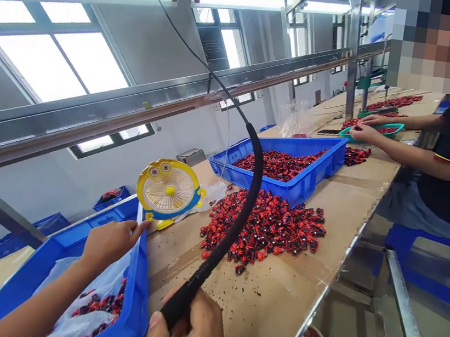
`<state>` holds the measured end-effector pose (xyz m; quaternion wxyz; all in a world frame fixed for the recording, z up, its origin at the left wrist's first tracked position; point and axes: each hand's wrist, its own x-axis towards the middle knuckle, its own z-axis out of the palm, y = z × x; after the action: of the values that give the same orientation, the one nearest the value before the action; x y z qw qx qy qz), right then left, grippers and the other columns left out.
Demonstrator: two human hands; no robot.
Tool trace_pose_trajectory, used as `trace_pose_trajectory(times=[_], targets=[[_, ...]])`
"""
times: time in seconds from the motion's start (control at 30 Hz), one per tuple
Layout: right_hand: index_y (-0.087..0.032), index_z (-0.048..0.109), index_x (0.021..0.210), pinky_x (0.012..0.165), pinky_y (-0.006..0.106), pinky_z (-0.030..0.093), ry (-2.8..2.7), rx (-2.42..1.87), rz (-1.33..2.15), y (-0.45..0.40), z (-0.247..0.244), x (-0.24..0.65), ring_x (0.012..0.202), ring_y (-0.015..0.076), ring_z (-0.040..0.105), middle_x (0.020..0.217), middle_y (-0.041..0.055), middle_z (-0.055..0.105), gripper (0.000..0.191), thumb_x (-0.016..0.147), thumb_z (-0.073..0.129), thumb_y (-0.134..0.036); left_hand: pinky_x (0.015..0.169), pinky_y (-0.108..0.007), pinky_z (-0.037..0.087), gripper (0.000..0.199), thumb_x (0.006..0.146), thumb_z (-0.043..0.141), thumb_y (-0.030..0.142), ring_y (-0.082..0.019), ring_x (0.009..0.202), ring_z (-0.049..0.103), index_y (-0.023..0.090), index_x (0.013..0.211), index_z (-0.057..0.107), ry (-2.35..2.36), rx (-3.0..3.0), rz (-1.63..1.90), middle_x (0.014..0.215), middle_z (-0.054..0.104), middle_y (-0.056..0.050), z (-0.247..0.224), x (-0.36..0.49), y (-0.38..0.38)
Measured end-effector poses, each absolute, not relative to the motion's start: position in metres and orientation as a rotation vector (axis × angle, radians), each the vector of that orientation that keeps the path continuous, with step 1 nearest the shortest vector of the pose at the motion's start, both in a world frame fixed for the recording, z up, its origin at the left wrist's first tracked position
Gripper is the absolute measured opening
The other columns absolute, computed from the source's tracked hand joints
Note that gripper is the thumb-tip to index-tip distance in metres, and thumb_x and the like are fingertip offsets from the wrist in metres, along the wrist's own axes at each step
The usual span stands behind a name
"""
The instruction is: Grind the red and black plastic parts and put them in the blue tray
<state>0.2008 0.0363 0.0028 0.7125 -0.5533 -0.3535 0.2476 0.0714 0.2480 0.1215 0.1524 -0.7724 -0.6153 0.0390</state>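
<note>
My right hand (191,330), at the bottom centre, is closed round the thick black lower end of a flexible shaft (244,210). The shaft curves upward and thins into a dark cord toward the top; whatever lies below my grip is hidden. My left hand (111,242) has its fingers curled at the far corner of a blue bin (139,284) lined with a white plastic bag (112,270). What those fingers hold, if anything, is unclear. Small red and black parts (99,306) lie in the bag. Just beyond that hand stands a yellow minion-shaped fan (170,190).
A heap of red and black parts (262,229) covers the middle of the cardboard-topped table (273,302). Behind it sits another blue bin (309,185) of parts. At right, a co-worker's hands (365,129) are over a green tray (396,127). A metal rail (219,87) crosses overhead.
</note>
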Motion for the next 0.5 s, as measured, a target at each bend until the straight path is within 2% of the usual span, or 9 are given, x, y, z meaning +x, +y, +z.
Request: trace_pose_trajectory(times=[0.07,0.13,0.23,0.4,0.5], targets=[[-0.023,0.077,0.086,0.065,0.031,0.058,-0.812,-1.185,0.593,0.031,0.002,0.206,0.067,0.0217,0.07,0.075,0.0022,0.073,0.02,0.072,0.066,-0.032,0.104,-0.054,0.06,0.035,0.108,0.067,0.05,-0.028,0.113,0.076,0.016,0.113,0.077,-1.812,-2.146,0.167,0.117,0.079,-0.01,0.117,0.044,0.234],[-0.022,0.076,0.088,0.059,0.029,0.054,-0.824,-1.153,0.659,0.027,0.002,0.213,0.063,0.0197,0.065,0.072,0.0018,0.07,0.023,0.082,0.063,-0.04,0.107,-0.056,0.059,0.034,0.107,0.07,0.047,-0.03,0.122,0.073,0.016,0.121,0.075,-1.859,-2.127,0.22,0.129,0.077,-0.011,0.107,0.02,0.222],[-0.021,0.074,0.092,0.06,0.028,0.053,-0.83,-1.119,0.744,0.025,0.0,0.223,0.063,0.019,0.065,0.072,0.0013,0.07,0.035,0.092,0.065,-0.055,0.104,-0.055,0.062,0.036,0.106,0.073,0.04,-0.031,0.123,0.072,0.018,0.135,0.071,-1.977,-2.123,0.274,0.14,0.072,-0.013,0.086,-0.01,0.21],[-0.021,0.076,0.091,0.065,0.028,0.055,-0.893,-1.144,0.789,0.024,-0.005,0.229,0.07,0.0205,0.069,0.079,0.0029,0.074,0.042,0.089,0.07,-0.062,0.101,-0.053,0.064,0.038,0.106,0.073,0.035,-0.03,0.121,0.073,0.019,0.14,0.068,-2.105,-2.271,0.263,0.144,0.07,-0.013,0.053,-0.041,0.201],[-0.021,0.079,0.094,0.065,0.028,0.057,-0.936,-1.208,0.767,0.024,-0.01,0.232,0.083,0.0251,0.076,0.088,0.0064,0.08,0.044,0.086,0.073,-0.064,0.101,-0.053,0.064,0.038,0.106,0.073,0.035,-0.03,0.121,0.073,0.019,0.14,0.068,-2.13,-2.365,0.206,0.143,0.07,-0.013,0.037,-0.049,0.2]])
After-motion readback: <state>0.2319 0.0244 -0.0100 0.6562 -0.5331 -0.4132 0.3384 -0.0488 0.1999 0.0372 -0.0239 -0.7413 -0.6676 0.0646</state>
